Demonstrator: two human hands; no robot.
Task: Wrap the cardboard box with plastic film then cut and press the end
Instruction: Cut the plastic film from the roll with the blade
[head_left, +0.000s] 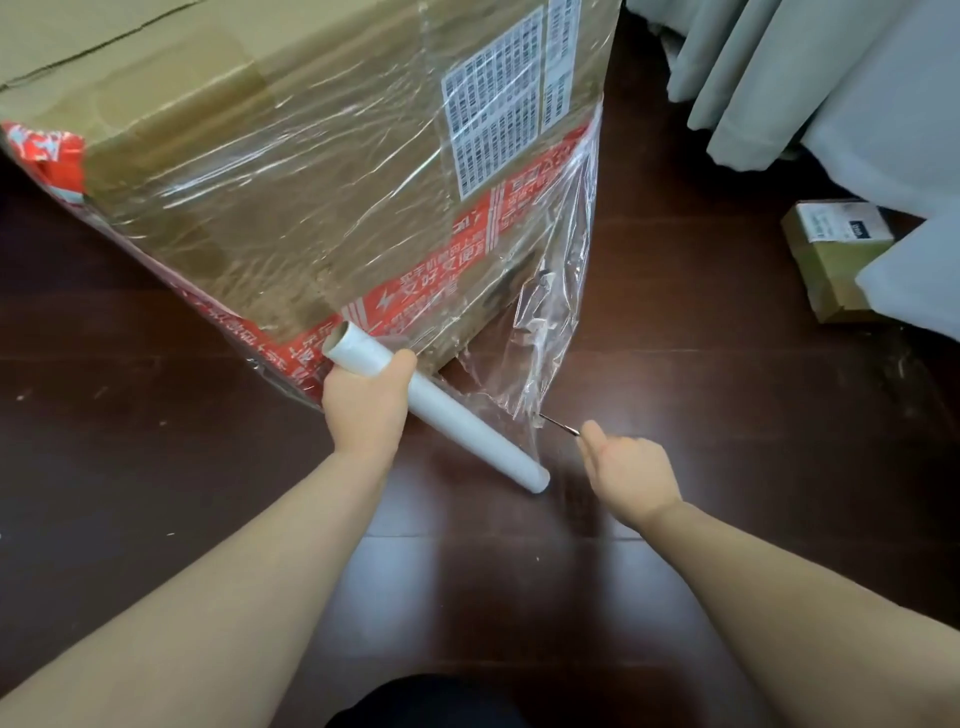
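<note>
Mid-frame, the film (550, 322), likely thin and clingy, spans from the cardboard box (291, 208) to the roll (457, 421) your left grip (363, 402) clasps; keep it taut while your right grip (631, 467) pinches the blade (557, 423).

Cardboard box (291, 208) sits on floor (156, 415), upper left to centre, w/ one corner twd viewer. Plastic film (561, 312) lies over its near face & hangs off its right edge, running down to film roll (457, 421). Roll lies slanted just in front of box's near corner. Left hand (363, 405) grips roll near its far end. Right hand (631, 473) is right of roll's near end, apart from it, holding thin blade (558, 425); blade tip touches film's lower edge, btwn hand & roll. Small box (831, 260) on floor far right, partly under cloth (909, 270). Curtain (753, 67) behind, top right.
</note>
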